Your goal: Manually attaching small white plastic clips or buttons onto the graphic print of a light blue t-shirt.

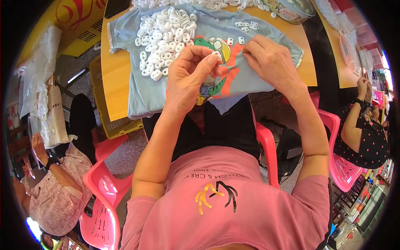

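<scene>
Between the thumb and forefinger of my left hand (191, 73) is a small white two-hole plastic piece (217, 56) with a reddish spot on it. My right hand (273, 62) is just to the right, its fingers bent and drawn together low over the cloth; what they hold, if anything, is hidden. Both hands are above a light blue T-shirt (146, 98) with a cartoon print, spread over the table. To the left of my hands lies a heap of similar white two-hole pieces (160, 39). Two single pieces (236, 41) lie beyond my right fingers.
Several more white pieces (246, 26) lie farther back, beside a small grey pile (263, 31). A round tin (291, 10) stands at the back right of the wooden table (114, 93). Co-workers sit on both sides, near pink chairs (104, 196). A yellow crate (100, 104) is at the left.
</scene>
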`<state>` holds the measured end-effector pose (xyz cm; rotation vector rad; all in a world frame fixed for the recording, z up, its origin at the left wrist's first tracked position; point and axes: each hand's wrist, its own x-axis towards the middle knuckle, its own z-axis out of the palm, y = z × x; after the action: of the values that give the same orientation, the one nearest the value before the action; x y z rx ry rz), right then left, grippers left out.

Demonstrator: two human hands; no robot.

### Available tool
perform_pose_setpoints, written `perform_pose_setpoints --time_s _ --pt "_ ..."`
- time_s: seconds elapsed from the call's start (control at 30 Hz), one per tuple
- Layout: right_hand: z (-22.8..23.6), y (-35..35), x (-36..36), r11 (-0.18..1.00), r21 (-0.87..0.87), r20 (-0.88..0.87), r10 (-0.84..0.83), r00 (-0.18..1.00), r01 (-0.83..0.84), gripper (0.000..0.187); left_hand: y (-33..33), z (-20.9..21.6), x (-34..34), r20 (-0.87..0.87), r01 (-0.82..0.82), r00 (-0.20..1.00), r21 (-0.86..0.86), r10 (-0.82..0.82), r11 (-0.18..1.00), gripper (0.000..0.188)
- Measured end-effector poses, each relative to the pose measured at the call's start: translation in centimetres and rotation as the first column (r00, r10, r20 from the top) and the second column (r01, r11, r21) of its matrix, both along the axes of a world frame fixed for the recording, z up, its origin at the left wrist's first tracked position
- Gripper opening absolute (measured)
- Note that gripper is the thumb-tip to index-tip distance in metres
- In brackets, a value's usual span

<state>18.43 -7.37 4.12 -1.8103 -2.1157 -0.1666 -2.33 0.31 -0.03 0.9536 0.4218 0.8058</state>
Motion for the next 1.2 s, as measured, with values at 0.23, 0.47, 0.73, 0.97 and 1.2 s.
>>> perform_pose_setpoints --time_s 0.23,0.47,0.73,0.97,1.2 --pt "0.3 0.0 -0.1 0.994 -0.079 -0.460 -0.098 0.882 0.069 0.014 0.3 -0.1 0.0 0.019 -0.010 1.000 -0.034 0.011 0.999 0.016" --pt "-0.9 0.4 -4.0 0.997 -0.075 -0.990 -0.077 0.121 0.019 0.019 0.2 0.2 0.2 0.003 -0.033 0.999 -0.051 0.033 0.998 0.017" --pt "-1.6 1.0 -6.1 0.991 -0.132 -0.975 -0.129 -0.179 0.005 0.019 0.3 -0.1 0.1 -0.014 -0.051 0.999 -0.033 0.051 0.998 0.017" --pt "-1.7 1.3 -7.2 0.988 -0.154 -0.967 -0.143 -0.210 0.034 0.016 0.2 0.1 0.2 0.012 -0.067 0.998 -0.044 0.068 0.997 0.017" --pt "-1.9 1.3 -7.5 0.989 -0.149 -0.971 -0.142 -0.193 0.021 0.017 0.1 -0.2 0.3 0.007 -0.083 0.997 -0.045 0.083 0.996 0.018"
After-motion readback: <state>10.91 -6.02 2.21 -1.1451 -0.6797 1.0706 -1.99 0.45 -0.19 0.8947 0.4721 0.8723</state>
